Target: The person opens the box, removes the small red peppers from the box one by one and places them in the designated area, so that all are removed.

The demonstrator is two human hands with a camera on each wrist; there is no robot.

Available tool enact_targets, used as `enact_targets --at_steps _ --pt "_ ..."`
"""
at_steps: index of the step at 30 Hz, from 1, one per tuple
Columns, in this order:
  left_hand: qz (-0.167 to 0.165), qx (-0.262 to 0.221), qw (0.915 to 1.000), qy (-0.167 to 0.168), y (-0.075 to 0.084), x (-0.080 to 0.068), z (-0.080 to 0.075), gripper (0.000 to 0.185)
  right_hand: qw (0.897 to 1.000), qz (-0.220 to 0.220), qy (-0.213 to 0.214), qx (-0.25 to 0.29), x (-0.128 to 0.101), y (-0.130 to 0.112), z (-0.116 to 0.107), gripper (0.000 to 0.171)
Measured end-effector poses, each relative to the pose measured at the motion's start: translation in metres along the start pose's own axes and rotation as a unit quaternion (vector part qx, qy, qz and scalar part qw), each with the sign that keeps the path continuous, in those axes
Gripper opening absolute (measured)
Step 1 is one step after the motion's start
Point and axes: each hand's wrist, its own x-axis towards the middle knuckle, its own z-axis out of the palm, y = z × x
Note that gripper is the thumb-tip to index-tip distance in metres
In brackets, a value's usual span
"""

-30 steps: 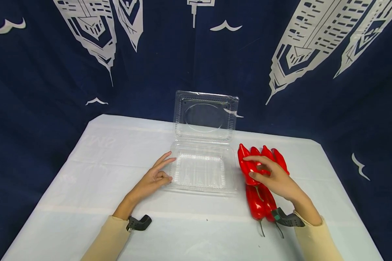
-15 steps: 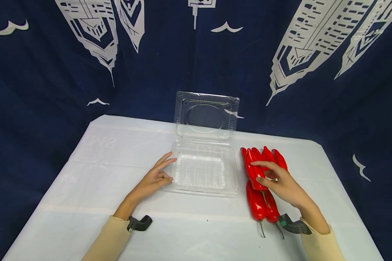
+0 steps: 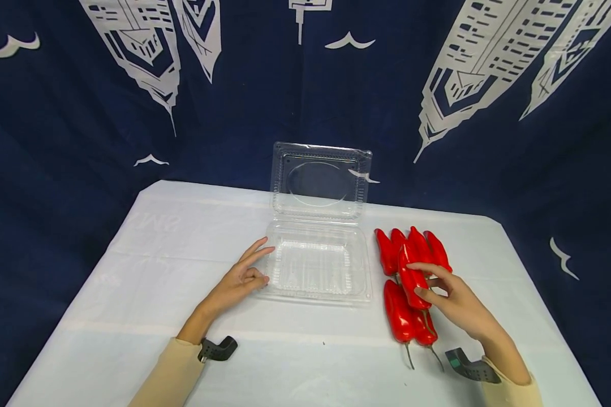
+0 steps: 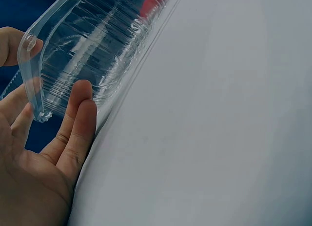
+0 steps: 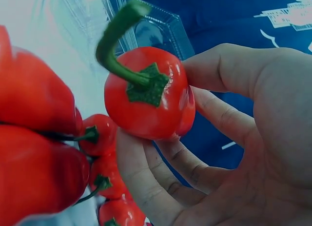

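Observation:
My right hand (image 3: 455,297) holds a red pepper (image 3: 409,280) between thumb and fingers, above the other peppers. The right wrist view shows its curved green stem (image 5: 117,50) towards the camera, with fingers beneath the pepper (image 5: 146,99). Several red peppers lie below and beyond it in two rows, including a back-row pepper (image 3: 385,251) and a large front one (image 3: 399,316). At the left, my left hand (image 3: 239,280) grips the side rim of a clear plastic clamshell container (image 3: 313,297). Its fingers (image 4: 83,121) lie against the container's wall, with the rim between digits.
The container's lid (image 3: 318,183) stands raised at the back, towards a dark blue curtain (image 3: 265,102) with white printed buildings. A white cloth (image 3: 173,271) covers the table. Stems (image 3: 409,357) of the front peppers point towards the table's near edge.
My right hand has moved right and nearer with the pepper, uncovering a back-row pepper at the left of the pile. My left hand and the container have stayed in place.

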Motion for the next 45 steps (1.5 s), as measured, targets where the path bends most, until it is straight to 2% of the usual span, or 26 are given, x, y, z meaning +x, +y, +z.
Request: enact_targets --at_steps 12,19,34,45 --pt "0.001 0.003 1.0000 0.000 0.000 0.000 0.000 0.066 1.000 0.020 0.020 -0.007 -0.016 0.014 -0.006 0.052" --pt "-0.003 0.006 1.0000 0.003 0.001 -0.001 0.000 0.066 0.999 0.050 0.017 -0.005 -0.024 0.019 -0.009 0.054" --pt "0.001 0.008 1.0000 0.001 0.001 0.000 -0.001 0.068 0.996 0.084 0.023 -0.016 -0.036 0.031 -0.008 0.057" --pt "0.000 0.004 1.0000 -0.001 0.000 0.000 0.000 0.068 0.991 0.129 0.014 -0.020 -0.044 0.040 -0.005 0.059"
